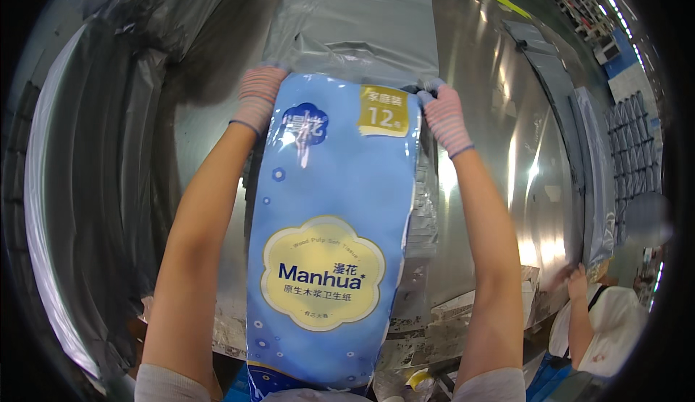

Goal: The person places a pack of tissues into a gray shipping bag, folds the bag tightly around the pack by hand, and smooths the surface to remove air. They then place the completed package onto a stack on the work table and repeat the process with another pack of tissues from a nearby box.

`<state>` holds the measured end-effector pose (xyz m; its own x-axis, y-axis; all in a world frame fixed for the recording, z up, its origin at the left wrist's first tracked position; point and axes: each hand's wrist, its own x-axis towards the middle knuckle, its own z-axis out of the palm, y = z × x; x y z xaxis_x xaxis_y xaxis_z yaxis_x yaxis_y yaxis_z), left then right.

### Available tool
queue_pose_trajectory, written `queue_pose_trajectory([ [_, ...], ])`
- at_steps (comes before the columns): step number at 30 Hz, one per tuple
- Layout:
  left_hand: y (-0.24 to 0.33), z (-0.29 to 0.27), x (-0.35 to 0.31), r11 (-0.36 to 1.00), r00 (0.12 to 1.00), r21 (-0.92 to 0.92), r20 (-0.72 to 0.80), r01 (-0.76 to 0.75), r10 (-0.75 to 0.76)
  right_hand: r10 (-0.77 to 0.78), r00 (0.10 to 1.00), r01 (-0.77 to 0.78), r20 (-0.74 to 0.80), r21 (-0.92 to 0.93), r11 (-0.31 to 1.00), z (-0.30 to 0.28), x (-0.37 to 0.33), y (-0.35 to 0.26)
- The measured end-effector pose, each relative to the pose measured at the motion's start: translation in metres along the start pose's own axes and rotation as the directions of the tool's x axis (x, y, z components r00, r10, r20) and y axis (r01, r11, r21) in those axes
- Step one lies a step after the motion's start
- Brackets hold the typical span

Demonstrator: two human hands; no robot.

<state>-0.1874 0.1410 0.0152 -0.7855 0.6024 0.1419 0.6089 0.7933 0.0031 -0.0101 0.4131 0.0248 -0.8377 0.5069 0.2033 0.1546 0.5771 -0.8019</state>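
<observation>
A large blue plastic pack of toilet paper (333, 185) lies lengthwise in front of me, its near end close to my body. Its far end meets a grey plastic mailing bag (355, 15), which lies flat beyond it with a creased edge. My left hand (262, 94), in a pink-striped knitted glove, is closed at the pack's far left corner, its fingertips partly hidden. At the far right corner my right hand (445, 116), gloved alike, has its thumb and fingers closed on the pack beside the bag's edge. Whether either hand also grips the bag cannot be told.
The shiny metal table (507, 163) extends on both sides. Stacked grey bags (87, 185) stand along the left, and more grey bags (554, 83) lie at the right edge. A co-worker in a white top (608, 322) is at the lower right, one hand at the table edge.
</observation>
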Motion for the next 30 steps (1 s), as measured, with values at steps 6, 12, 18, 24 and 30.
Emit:
queue_pose_trajectory([
  [6,0.006,0.014,-0.048,0.899,0.948,-0.419,-0.215,0.127,-0.235,-0.017,0.999,0.026,-0.042,0.199,0.98,-0.014,-0.08,-0.01],
  [12,-0.002,0.024,-0.041,0.979,0.982,-0.188,0.181,0.081,-0.047,0.21,0.978,-0.196,0.017,-0.296,0.935,0.008,-0.07,0.034],
  [18,-0.01,-0.003,-0.07,0.976,0.867,-0.075,0.449,-0.204,0.216,0.306,0.913,-0.109,0.269,-0.562,0.82,0.008,-0.065,-0.008],
  [24,-0.004,-0.026,-0.154,0.946,0.816,-0.321,0.535,-0.041,0.217,0.27,0.908,-0.092,0.32,-0.478,0.874,-0.014,-0.167,-0.009],
  [30,0.006,-0.071,-0.344,0.961,0.555,-0.257,0.787,-0.103,0.27,0.142,0.725,0.101,0.673,-0.308,0.946,-0.052,-0.348,-0.038],
])
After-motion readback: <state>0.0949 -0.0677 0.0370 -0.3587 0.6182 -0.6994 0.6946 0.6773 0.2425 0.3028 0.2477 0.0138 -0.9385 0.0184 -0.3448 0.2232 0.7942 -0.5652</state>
